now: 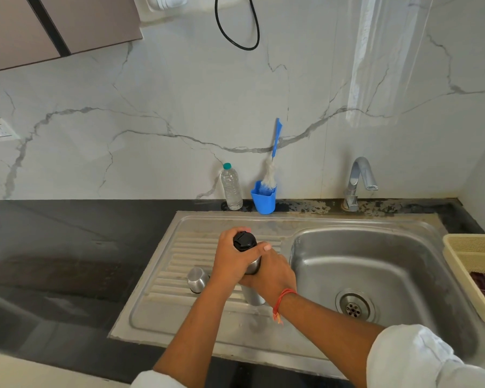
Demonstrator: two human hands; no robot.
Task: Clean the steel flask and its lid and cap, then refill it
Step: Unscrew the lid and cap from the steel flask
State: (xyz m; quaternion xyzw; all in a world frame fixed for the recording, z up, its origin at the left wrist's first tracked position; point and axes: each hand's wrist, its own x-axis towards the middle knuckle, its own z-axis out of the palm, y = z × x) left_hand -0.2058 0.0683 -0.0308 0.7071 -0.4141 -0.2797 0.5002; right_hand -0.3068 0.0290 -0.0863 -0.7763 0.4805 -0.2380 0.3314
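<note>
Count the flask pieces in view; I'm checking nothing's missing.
3: flask held over the drainboard, black lid on it, steel cap on the drainboard leftward. None seems hidden.

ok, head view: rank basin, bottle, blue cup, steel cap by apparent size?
1. basin
2. bottle and blue cup: about alike, not ranked
3. steel cap: smallest, though nearer the camera
</note>
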